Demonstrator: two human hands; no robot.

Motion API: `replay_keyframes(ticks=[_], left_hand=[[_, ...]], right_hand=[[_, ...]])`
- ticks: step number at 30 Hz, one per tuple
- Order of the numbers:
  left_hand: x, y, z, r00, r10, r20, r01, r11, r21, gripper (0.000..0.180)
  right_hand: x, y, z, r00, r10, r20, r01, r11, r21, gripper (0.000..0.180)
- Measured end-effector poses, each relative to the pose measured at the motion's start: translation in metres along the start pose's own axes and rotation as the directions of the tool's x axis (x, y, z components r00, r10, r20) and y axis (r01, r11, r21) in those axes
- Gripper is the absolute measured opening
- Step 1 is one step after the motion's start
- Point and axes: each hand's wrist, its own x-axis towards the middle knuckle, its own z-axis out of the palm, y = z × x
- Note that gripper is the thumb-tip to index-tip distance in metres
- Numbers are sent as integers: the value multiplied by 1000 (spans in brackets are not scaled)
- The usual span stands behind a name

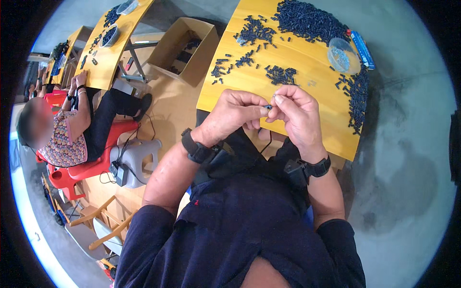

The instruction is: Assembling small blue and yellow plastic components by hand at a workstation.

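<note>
Close together above the near edge of the yellow table (326, 103) are my two hands. My left hand (235, 113) pinches a small dark plastic piece (268, 107) between thumb and forefinger. Thumb and forefinger of my right hand (300, 115) are pressed together just beside it, with a tiny pale bit at their tips too small to name. Beyond my hands lies a little heap of short black cylindrical pieces (281, 75). A clear round tub (344, 56) with small light-blue parts stands toward the right.
A big pile of black pieces (309, 21) covers the far side, and more pieces (357, 103) line the right edge. A blue box (361, 49) lies by the tub. Left are a cardboard box (185, 50), a grey stool (137, 158) and a seated person (67, 137) at another table.
</note>
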Motion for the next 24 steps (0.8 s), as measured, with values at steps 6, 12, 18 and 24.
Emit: replay_keyframes(ticks=[6, 12, 18, 24], left_hand=[[1, 7, -4, 999, -35, 32, 32, 995, 99, 15], [2, 5, -5, 1000, -14, 15, 11, 985, 174, 17], [2, 4, -8, 1000, 0, 31, -4, 991, 130, 17], [1, 6, -8, 999, -31, 45, 23, 988, 153, 15]], right_hand=[[1, 3, 1, 1000, -21, -4, 20, 988, -151, 7], [1, 1, 4, 999, -47, -2, 45, 963, -266, 7], [1, 1, 6, 995, -96, 26, 99, 918, -385, 8], [-1, 0, 7, 996, -80, 47, 93, 873, -479, 10]])
